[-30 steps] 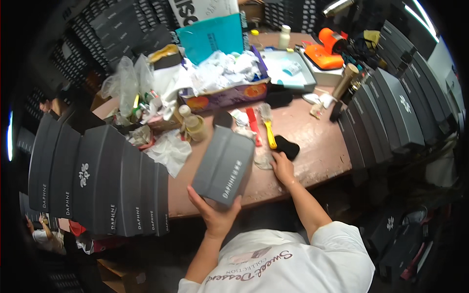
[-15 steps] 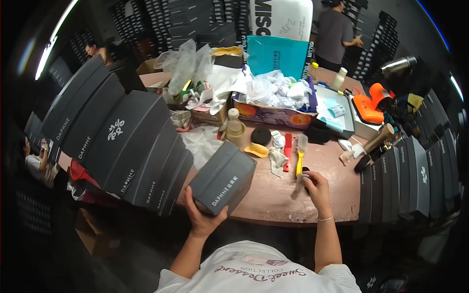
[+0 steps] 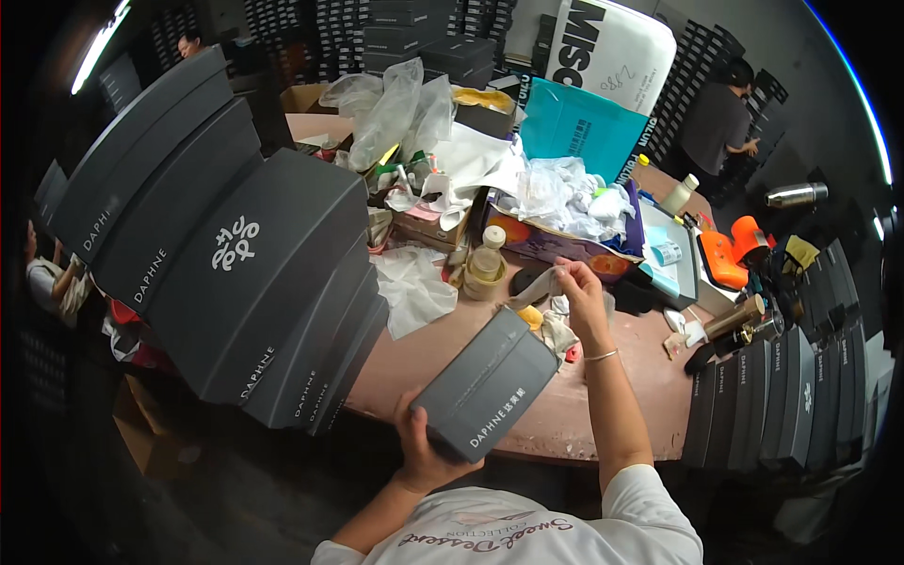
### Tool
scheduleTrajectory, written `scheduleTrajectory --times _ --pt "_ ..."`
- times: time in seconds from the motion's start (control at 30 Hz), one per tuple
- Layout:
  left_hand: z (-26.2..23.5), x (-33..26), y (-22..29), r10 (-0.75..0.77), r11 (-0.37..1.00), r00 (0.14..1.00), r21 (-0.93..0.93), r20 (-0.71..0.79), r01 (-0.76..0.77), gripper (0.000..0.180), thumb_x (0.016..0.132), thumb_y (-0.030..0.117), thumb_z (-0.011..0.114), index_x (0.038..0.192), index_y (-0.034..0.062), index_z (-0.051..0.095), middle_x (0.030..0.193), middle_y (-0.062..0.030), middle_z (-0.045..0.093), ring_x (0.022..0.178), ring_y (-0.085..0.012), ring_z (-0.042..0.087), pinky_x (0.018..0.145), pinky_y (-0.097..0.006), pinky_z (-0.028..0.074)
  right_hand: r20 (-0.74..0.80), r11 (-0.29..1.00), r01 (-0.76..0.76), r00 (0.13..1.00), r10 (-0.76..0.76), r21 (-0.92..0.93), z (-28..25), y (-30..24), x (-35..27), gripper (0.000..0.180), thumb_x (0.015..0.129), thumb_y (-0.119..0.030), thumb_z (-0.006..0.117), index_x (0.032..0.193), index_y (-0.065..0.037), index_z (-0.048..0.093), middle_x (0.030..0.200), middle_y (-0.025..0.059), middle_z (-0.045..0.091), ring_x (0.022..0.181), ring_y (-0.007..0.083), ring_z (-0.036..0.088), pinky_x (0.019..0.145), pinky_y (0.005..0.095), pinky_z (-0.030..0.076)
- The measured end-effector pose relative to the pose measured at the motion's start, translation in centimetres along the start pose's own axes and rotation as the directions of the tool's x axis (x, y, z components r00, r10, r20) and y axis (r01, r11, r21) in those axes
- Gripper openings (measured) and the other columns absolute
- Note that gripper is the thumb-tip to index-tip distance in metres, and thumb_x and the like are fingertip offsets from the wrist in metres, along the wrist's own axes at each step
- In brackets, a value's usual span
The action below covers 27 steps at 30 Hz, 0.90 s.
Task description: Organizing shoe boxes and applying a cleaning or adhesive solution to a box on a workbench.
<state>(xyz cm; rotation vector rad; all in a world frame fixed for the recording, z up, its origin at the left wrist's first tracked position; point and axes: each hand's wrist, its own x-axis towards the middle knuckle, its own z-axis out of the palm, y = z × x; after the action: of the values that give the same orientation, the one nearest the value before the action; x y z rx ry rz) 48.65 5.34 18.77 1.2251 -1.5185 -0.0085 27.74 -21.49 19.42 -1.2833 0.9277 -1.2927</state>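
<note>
My left hand (image 3: pixel 426 450) is wrapped round the near left end of a dark grey shoebox (image 3: pixel 485 384) with pale lettering. The box is tilted over the front of the table. Beyond its far end, my right hand (image 3: pixel 582 290) pinches a thin, limp, greyish strip (image 3: pixel 535 288); whether it is cloth or plastic I cannot tell. The strip hangs toward the box's far corner. Just past it stand a squat bottle (image 3: pixel 484 273) with a pale cap and a crumpled whitish cloth (image 3: pixel 559 331). My right forearm hides part of the tabletop.
Stacked shoeboxes (image 3: pixel 254 273) lean on the left, and another row (image 3: pixel 753 405) stands on the right. A purple carton (image 3: pixel 565 247) full of crumpled paper sits at the back of the pink table (image 3: pixel 377 377). Clear plastic (image 3: pixel 414 290) lies at the bottle's left. A person (image 3: pixel 718 122) stands far right.
My right hand has lifted the strip from the table's right side and carried it up and left, past the box's far end. The shoebox has shifted right and tilted. The view has turned.
</note>
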Motion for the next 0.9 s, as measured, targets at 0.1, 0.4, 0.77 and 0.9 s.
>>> scheduleTrajectory --times 0.1,0.4,0.77,0.9 --pt "-0.6 -0.4 -0.5 -0.021 1.000 1.000 -0.006 0.009 0.021 0.119 0.066 0.044 0.085 0.151 0.0133 0.008 0.136 -0.0306 0.026 0.121 -0.0452 0.038 0.096 -0.055 0.039 0.101 0.990 -0.121 0.988 0.113 0.078 2.3 0.0 3.3 0.009 0.094 -0.013 0.062 0.097 -0.005 0.061 0.087 0.0005 0.066 0.073 0.0048 0.057 0.061 0.0189 0.043" --pt "-0.4 -0.1 -0.5 -0.028 0.998 0.999 -0.057 0.017 0.029 0.116 0.067 0.034 0.082 0.150 0.0138 0.003 0.134 -0.0298 0.025 0.122 -0.0423 0.036 0.095 -0.051 0.043 0.259 0.607 0.416 0.907 -0.333 -0.677 7.9 1.7 8.9 0.011 0.082 -0.014 0.071 0.086 -0.004 0.067 0.076 0.0105 0.063 0.065 0.0237 0.062 0.062 0.0337 0.049" --pt "-0.3 -0.3 -0.4 -0.046 0.990 0.999 -0.131 -0.001 0.046 0.123 0.062 0.040 0.089 0.152 0.0202 0.008 0.138 -0.0270 0.024 0.125 -0.0414 0.036 0.099 -0.049 0.040 0.365 0.462 0.561 0.816 -0.449 -0.687 7.9 4.9 7.0 0.033 0.077 -0.013 0.075 0.108 -0.008 0.063 0.108 0.0152 0.058 0.093 0.0336 0.062 0.079 0.0389 0.052" --pt "-0.8 -0.4 -0.5 0.002 0.996 0.998 -0.091 0.068 0.004 0.118 0.069 0.044 0.082 0.150 0.0144 0.002 0.136 -0.0288 0.022 0.126 -0.0434 0.034 0.098 -0.053 0.041 0.319 0.598 0.475 0.879 -0.354 -0.646 8.1 6.1 7.0 0.040 0.077 -0.006 0.073 0.113 -0.008 0.057 0.112 0.0165 0.056 0.097 0.0362 0.060 0.083 0.0395 0.051"
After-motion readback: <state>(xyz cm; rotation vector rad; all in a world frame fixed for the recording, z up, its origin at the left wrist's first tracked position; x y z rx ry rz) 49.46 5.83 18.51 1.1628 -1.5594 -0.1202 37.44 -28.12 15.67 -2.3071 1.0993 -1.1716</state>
